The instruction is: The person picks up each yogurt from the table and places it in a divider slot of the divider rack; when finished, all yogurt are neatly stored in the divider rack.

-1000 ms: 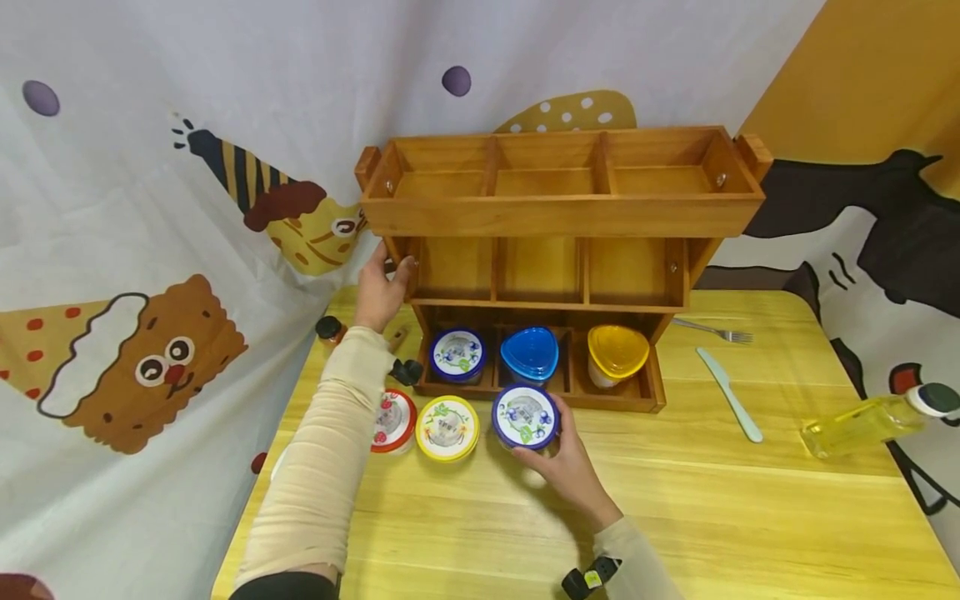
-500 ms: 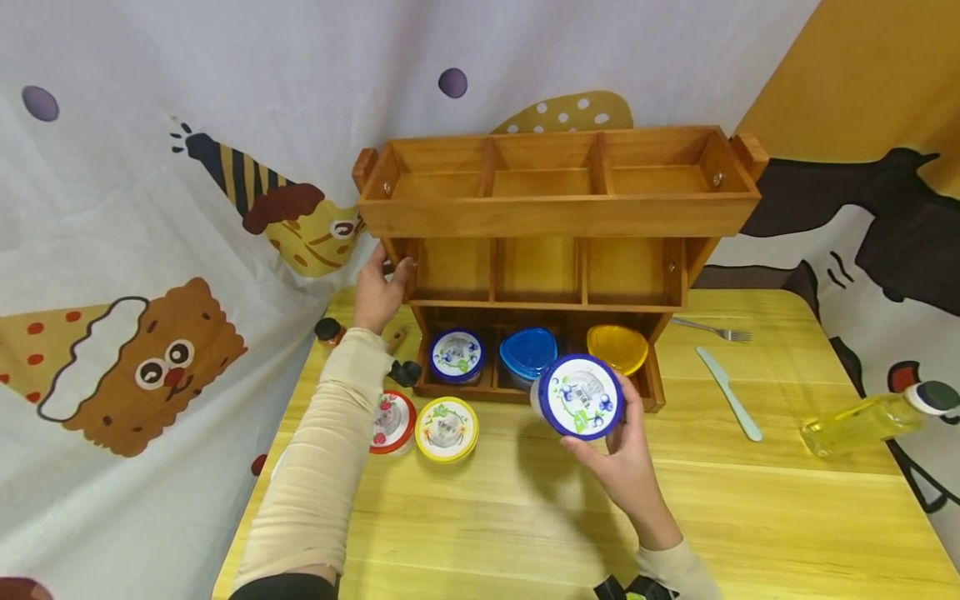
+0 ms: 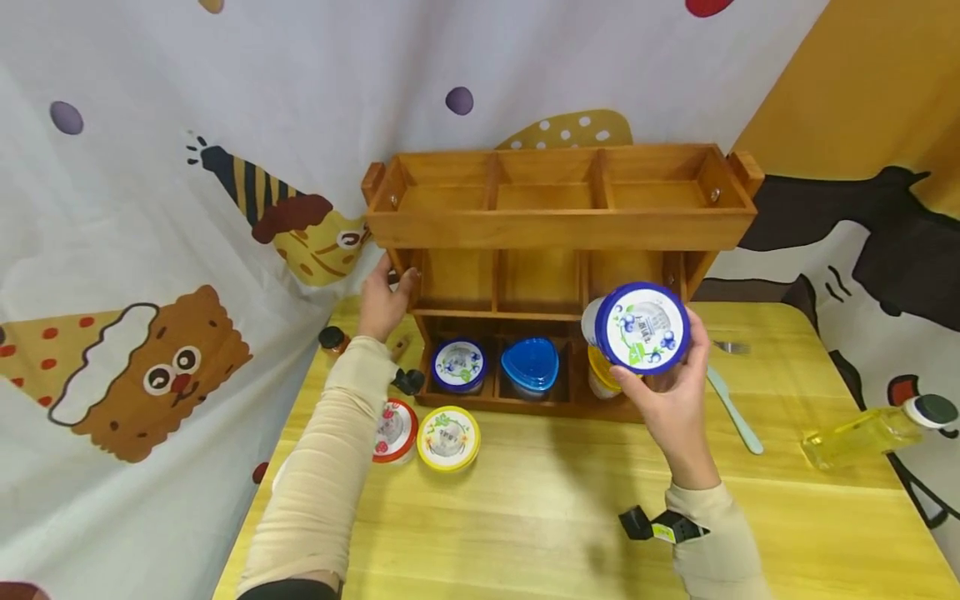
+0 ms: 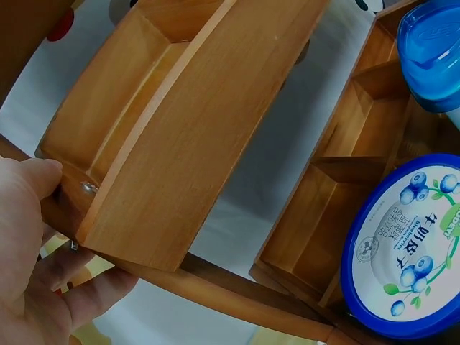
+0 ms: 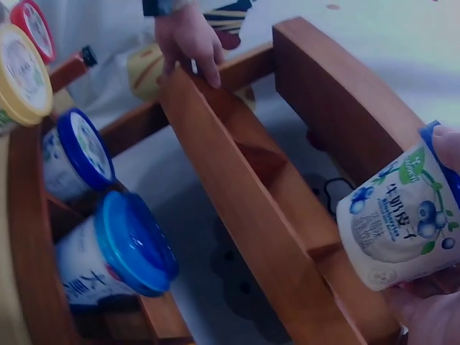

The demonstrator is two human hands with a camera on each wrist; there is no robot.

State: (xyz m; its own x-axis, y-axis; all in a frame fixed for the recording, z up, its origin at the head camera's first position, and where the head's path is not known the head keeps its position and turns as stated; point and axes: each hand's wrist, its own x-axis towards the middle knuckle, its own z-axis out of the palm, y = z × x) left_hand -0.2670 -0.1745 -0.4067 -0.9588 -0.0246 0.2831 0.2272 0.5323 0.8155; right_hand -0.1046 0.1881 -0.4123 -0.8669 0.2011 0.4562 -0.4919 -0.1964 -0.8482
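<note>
A wooden three-tier rack [image 3: 558,230] with divided trays stands on the table. My left hand [image 3: 384,302] grips the left side of its middle tier, thumb over the wood, as the left wrist view shows. My right hand [image 3: 681,408] holds a white yogurt tub [image 3: 643,327] with a blue-rimmed blueberry lid, tilted, in front of the middle tier's right compartment. In the bottom tier sit another blueberry yogurt tub [image 3: 459,365] at left, a blue-lidded tub [image 3: 530,363] in the middle and a yellow-lidded tub [image 3: 602,377] at right, partly hidden by the held one.
A red-rimmed tub [image 3: 394,431] and a yellow-rimmed tub [image 3: 448,438] stand before the rack at left. A dark-capped small bottle [image 3: 332,338] is further left. Right of the rack lie a fork [image 3: 731,347], a pale green knife [image 3: 735,412] and an oil bottle [image 3: 862,433].
My right hand has lifted the blueberry yogurt tub from in front of the bottom tier, up and to the right, to the middle tier. The left hand stays on the rack.
</note>
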